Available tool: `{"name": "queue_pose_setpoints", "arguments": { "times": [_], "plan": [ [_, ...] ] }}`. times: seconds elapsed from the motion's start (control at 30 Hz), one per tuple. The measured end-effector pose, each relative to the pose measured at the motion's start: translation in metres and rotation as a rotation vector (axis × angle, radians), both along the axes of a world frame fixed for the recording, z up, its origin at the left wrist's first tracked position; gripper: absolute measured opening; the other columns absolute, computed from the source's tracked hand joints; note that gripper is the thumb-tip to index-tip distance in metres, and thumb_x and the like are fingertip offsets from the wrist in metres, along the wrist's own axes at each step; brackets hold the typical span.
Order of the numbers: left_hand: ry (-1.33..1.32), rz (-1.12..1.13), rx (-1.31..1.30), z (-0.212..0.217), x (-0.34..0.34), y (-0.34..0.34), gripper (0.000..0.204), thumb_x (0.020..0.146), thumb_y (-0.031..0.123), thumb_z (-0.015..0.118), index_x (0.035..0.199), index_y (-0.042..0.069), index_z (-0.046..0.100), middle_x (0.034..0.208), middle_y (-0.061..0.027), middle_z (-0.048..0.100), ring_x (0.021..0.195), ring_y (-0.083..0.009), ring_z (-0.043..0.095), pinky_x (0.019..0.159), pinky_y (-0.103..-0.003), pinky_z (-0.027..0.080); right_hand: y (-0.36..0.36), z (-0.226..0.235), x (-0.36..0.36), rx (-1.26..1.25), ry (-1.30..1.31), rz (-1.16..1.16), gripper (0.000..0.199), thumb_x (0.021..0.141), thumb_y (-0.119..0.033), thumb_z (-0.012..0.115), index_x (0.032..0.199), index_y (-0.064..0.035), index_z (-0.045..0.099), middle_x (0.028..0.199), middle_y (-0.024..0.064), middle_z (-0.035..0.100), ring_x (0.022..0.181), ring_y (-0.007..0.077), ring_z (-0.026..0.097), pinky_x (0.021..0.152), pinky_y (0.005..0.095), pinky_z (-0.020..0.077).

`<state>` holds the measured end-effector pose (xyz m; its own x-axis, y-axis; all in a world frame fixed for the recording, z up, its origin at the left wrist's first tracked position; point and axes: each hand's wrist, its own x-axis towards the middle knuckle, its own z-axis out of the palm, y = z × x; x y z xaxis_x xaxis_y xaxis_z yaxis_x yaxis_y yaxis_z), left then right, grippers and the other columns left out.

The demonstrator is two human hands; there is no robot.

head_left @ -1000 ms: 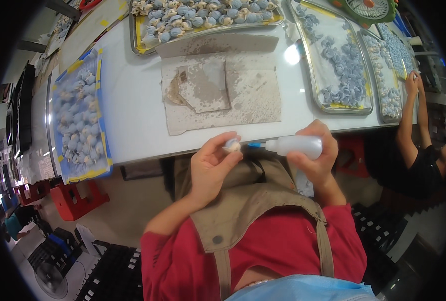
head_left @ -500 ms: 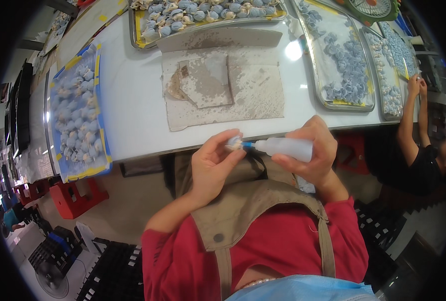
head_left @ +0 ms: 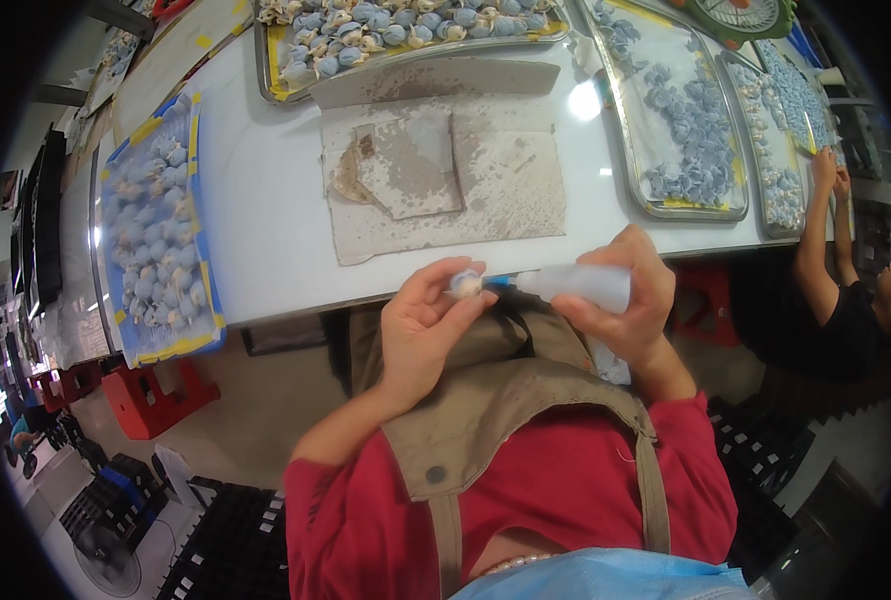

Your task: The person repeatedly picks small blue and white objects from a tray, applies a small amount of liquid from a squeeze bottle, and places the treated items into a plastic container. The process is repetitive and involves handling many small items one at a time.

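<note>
Between the thumb and fingers of my left hand (head_left: 423, 322) is a small blue-and-cream flower-like piece (head_left: 467, 285), held just past the near table edge. My right hand (head_left: 637, 295) is wrapped round a translucent white squeeze bottle (head_left: 583, 287), lying sideways with its narrow blue tip (head_left: 503, 281) pointing left at the piece. The tip ends right beside the piece; whether they touch, I cannot tell. Beyond my hands, a stained cardboard sheet (head_left: 505, 215) lies on the white table (head_left: 265, 200), with a smaller cardboard piece (head_left: 420, 185) on it.
Similar pieces fill a metal tray (head_left: 268, 75) at the back and a blue tray (head_left: 205, 300) at left. Another metal tray (head_left: 637, 190) at right holds loose blue petal-like parts. A co-worker's arms (head_left: 817, 235) reach in at far right. Red stools (head_left: 145, 400) stand below the table.
The piece has turned in my left fingers, its cream part now facing more toward me. The bottle has shifted slightly right, its tip drawing back a little from the piece.
</note>
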<state>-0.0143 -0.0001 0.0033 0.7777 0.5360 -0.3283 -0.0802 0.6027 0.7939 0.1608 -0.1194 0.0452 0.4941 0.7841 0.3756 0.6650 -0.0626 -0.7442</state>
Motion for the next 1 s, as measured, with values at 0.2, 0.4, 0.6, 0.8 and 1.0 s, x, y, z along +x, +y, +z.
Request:
{"name": "queue_pose_setpoints", "arguments": {
  "times": [0.2, 0.4, 0.6, 0.8, 1.0],
  "plan": [
    [0.002, -0.008, -0.013, 0.001, 0.001, 0.0, 0.036, 0.086, 0.002, 0.057, 0.12, -0.001, 0.046, 0.117, -0.0154, 0.055, 0.095, -0.0173, 0.06, 0.081, -0.025, 0.047, 0.0, -0.002, 0.001, 0.008, 0.005, -0.008, 0.034, 0.057, -0.02, 0.084, 0.076, -0.006, 0.059, 0.066, 0.0051, 0.055, 0.057, 0.0202, 0.048, 0.052, 0.0295, 0.0378],
    [-0.002, -0.02, -0.012, 0.003, 0.0, 0.0, 0.036, 0.086, 0.003, 0.057, 0.12, -0.001, 0.045, 0.117, -0.0148, 0.055, 0.095, -0.0176, 0.06, 0.081, -0.026, 0.047, 0.003, -0.001, 0.001, -0.002, -0.048, 0.001, 0.034, 0.057, -0.021, 0.084, 0.074, -0.0063, 0.059, 0.065, 0.0046, 0.054, 0.056, 0.0202, 0.047, 0.051, 0.0297, 0.037],
    [0.039, -0.01, -0.024, 0.003, -0.002, 0.002, 0.037, 0.086, 0.005, 0.058, 0.12, 0.0, 0.046, 0.117, -0.0148, 0.056, 0.093, -0.0176, 0.06, 0.08, -0.026, 0.047, 0.003, -0.003, 0.001, -0.006, 0.0, 0.004, 0.033, 0.058, -0.019, 0.084, 0.075, -0.0056, 0.059, 0.065, 0.0049, 0.054, 0.057, 0.0196, 0.048, 0.052, 0.0288, 0.0381],
    [0.041, 0.017, -0.12, -0.002, -0.002, 0.006, 0.036, 0.085, 0.004, 0.058, 0.12, 0.001, 0.046, 0.116, -0.0155, 0.056, 0.092, -0.0175, 0.061, 0.078, -0.024, 0.048, 0.009, -0.015, 0.007, 0.038, 0.271, -0.088, 0.028, 0.069, -0.012, 0.076, 0.085, -0.0017, 0.056, 0.074, 0.0043, 0.058, 0.068, 0.0108, 0.054, 0.059, 0.0243, 0.0433],
    [0.035, 0.041, -0.113, -0.005, 0.0, 0.006, 0.036, 0.085, 0.002, 0.056, 0.12, 0.001, 0.046, 0.115, -0.0166, 0.056, 0.09, -0.0176, 0.061, 0.074, -0.022, 0.051, 0.072, -0.053, 0.027, -0.045, 0.453, -0.226, 0.018, 0.08, -0.015, 0.065, 0.091, -0.0024, 0.058, 0.079, 0.0074, 0.061, 0.075, 0.0168, 0.058, 0.068, 0.0285, 0.0452]
  ]
}}
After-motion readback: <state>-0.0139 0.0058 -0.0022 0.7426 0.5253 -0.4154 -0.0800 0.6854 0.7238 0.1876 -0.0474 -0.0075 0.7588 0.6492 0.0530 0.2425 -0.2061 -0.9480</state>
